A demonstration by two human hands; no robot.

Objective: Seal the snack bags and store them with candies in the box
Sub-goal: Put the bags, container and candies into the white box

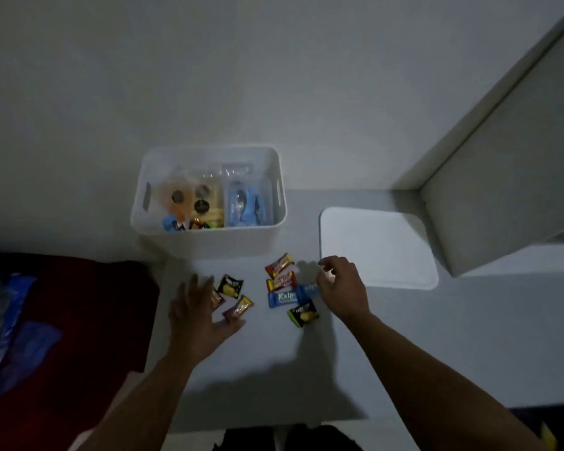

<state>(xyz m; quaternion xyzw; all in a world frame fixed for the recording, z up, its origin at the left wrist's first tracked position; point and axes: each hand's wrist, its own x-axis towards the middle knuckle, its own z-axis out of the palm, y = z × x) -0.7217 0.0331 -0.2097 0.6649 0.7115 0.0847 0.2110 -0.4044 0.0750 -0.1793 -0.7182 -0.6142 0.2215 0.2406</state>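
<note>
A white plastic box (275, 177) stands at the back of the white table, holding sealed snack bags and a few candies. Several wrapped candies lie in front of it: a black one (230, 285) and a maroon one (238, 309) near my left hand (197, 315), two red ones (279, 265), a blue one (282, 298) and a black-yellow one (303, 313) near my right hand (342, 289). My left hand lies flat with fingers spread, partly over a candy. My right hand's fingers curl above a second blue candy (308, 289); whether they hold anything is not visible.
The box's white lid (378, 249) lies flat to the right. A dark red cloth (72, 320) and a blue plastic bag (4, 317) lie at the left. A white cabinet panel (508, 157) rises at the right. A wall stands behind the box.
</note>
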